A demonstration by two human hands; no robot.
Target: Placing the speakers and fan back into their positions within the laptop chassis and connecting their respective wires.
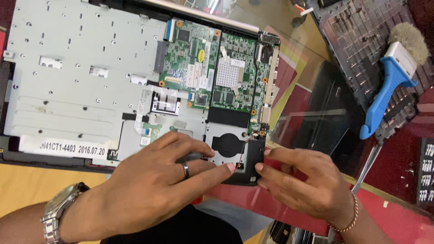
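Your fingers point(228, 167) meet at the black cooling fan point(230, 147): left hand point(153, 180) spread flat over its near edge, right hand point(300, 180) loosely curled, fingertips touching its right corner. The green circuit board point(212, 68) lies just beyond them.

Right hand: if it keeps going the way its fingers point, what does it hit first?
The right hand points left, fingertips at the black cooling fan housing. Going straight on it would probably meet that housing's corner first, then the left hand index fingertip; depth is unclear.
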